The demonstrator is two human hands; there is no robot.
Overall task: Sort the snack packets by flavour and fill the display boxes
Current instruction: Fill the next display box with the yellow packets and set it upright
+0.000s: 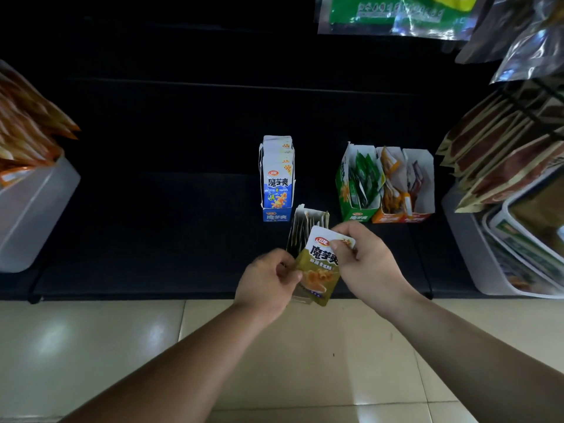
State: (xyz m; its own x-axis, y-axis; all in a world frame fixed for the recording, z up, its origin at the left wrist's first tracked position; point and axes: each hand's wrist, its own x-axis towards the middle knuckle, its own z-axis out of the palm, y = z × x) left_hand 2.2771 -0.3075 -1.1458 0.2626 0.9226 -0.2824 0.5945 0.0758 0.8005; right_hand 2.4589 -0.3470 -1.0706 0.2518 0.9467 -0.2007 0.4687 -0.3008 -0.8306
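- The olive-green snack packet fronts a bundle of similar packets, held above the front edge of the dark shelf.
- The left hand is curled round the bundle's lower left side. The right hand pinches the front packet's top right corner between thumb and fingers.
- Just beyond, the blue display box stands upright, packed full with matching blue packets. That flavour looks finished.
- To the right, the green box, orange box and red box sit side by side, touching. Each is only loosely filled, with the packets leaning untidily.
- I see no box for the olive flavour, so housing this bundle and tidying the three right-hand boxes appear to remain.
- White tubs of other snacks flank the shelf, the left tub and the right tub. Foil bags hang above.
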